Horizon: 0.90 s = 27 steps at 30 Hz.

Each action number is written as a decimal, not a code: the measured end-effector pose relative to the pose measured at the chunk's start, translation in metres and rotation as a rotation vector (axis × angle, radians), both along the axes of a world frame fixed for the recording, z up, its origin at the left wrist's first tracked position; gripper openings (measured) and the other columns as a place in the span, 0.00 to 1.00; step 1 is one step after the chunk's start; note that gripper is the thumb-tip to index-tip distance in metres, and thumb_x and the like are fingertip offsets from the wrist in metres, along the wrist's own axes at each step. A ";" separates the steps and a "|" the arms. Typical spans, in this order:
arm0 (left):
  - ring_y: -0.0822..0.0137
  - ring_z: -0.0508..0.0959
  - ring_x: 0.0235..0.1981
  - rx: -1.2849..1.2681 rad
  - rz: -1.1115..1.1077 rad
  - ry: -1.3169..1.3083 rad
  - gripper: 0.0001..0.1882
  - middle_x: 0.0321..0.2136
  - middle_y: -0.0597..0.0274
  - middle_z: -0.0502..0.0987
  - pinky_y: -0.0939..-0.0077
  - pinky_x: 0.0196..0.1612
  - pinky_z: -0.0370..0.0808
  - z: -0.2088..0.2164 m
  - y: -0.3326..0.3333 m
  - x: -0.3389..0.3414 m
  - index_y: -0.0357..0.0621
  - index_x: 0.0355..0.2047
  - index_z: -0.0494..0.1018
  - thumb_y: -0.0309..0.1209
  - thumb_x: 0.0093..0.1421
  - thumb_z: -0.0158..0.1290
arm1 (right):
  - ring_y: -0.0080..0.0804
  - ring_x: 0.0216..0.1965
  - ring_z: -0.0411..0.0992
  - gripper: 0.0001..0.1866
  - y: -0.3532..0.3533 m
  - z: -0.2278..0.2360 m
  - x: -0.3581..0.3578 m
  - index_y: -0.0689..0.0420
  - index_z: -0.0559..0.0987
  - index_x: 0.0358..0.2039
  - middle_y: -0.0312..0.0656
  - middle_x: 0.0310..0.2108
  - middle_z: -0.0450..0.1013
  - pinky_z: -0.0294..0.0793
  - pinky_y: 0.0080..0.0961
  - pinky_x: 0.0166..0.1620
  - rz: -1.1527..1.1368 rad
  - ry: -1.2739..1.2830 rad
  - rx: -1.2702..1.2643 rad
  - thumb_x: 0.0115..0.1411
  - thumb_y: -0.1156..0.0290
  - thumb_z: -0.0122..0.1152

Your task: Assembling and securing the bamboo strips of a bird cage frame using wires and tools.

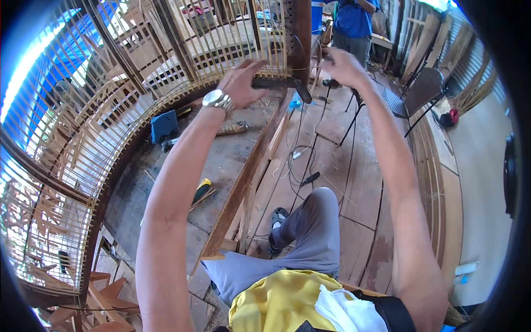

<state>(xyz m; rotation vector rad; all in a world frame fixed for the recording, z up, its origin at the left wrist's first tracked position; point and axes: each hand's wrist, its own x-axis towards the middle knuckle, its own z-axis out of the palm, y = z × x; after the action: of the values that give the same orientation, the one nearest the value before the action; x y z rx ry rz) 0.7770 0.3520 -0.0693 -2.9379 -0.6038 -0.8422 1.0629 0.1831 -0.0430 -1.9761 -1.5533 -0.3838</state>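
Observation:
A large curved frame (pixel 105 166) of dark wood, strung with thin upright rods, arcs across the left and far side. My left hand (pixel 241 86), with a silver watch (pixel 217 99) on its wrist, is at the frame's lower rail near the dark corner post (pixel 298 39); its fingers are spread and nothing shows in them. Right of the post, my raised right hand (pixel 342 67) is partly blurred. Its fingers look pinched on a thin cane strand (pixel 305 69) that runs toward the post. The fingertips are too smeared to show the grip clearly.
On the board inside the curve lie a blue block (pixel 164 127) and a yellow-and-green handled tool (pixel 203 189). A black cable (pixel 304 157) loops over the plank floor. A chair (pixel 423 94) stands at the right; a person in blue (pixel 355 22) stands beyond.

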 end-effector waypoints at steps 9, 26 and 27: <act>0.54 0.79 0.54 -0.287 -0.081 -0.084 0.35 0.54 0.51 0.78 0.53 0.60 0.75 -0.001 0.003 -0.051 0.47 0.66 0.69 0.55 0.68 0.57 | 0.17 0.34 0.68 0.36 -0.066 0.039 -0.122 0.52 0.82 0.56 0.34 0.40 0.76 0.71 0.17 0.40 0.780 0.379 0.586 0.74 0.35 0.40; 0.70 0.82 0.30 -0.458 -0.153 0.016 0.20 0.38 0.63 0.84 0.72 0.36 0.79 -0.012 -0.006 -0.075 0.47 0.51 0.80 0.49 0.71 0.57 | 0.17 0.27 0.74 0.14 0.049 -0.045 -0.177 0.57 0.85 0.47 0.33 0.30 0.80 0.75 0.16 0.32 0.605 0.758 0.194 0.71 0.60 0.65; 0.62 0.84 0.35 0.020 0.016 0.112 0.22 0.42 0.58 0.84 0.66 0.39 0.80 -0.011 -0.001 -0.083 0.49 0.53 0.81 0.50 0.69 0.56 | 0.18 0.28 0.75 0.14 0.055 -0.050 -0.173 0.58 0.85 0.47 0.34 0.30 0.81 0.75 0.15 0.32 0.630 0.763 0.235 0.71 0.60 0.65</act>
<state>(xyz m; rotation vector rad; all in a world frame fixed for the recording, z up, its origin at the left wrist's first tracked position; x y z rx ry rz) 0.6939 0.3511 -0.0803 -2.9334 -0.6068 -0.6729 0.8898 0.2382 -0.0926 -1.1421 -1.4147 0.3916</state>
